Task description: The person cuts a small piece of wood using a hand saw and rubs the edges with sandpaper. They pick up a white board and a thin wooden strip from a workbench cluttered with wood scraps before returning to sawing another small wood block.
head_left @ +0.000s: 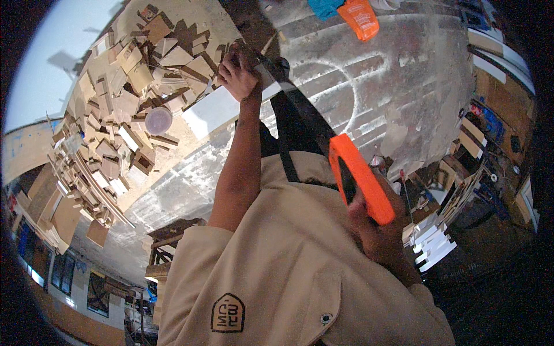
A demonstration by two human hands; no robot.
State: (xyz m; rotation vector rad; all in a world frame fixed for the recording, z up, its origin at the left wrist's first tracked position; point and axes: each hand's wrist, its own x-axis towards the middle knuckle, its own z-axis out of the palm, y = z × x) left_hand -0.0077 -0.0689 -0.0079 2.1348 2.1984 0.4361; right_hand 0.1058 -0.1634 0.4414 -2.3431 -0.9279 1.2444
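Observation:
A handsaw [314,118] with a dark blade and an orange handle runs diagonally across the middle. My right hand [375,222] is closed around its handle, close to my body on the right. The blade slants up and left, over a white-faced board [210,112]. At the upper centre, my left hand [238,72] rests on that board with curled fingers, beside the far part of the blade. Its palm and the undersides of the fingers are hidden. Whether the teeth have bitten into the board cannot be made out.
A heap of wood offcuts [124,106] covers the worktable on the left, with a round translucent tub [158,121] among them. An orange packet [360,20] and a blue cloth [325,8] lie at the top. Stacked strips [433,245] and boards stand at the right.

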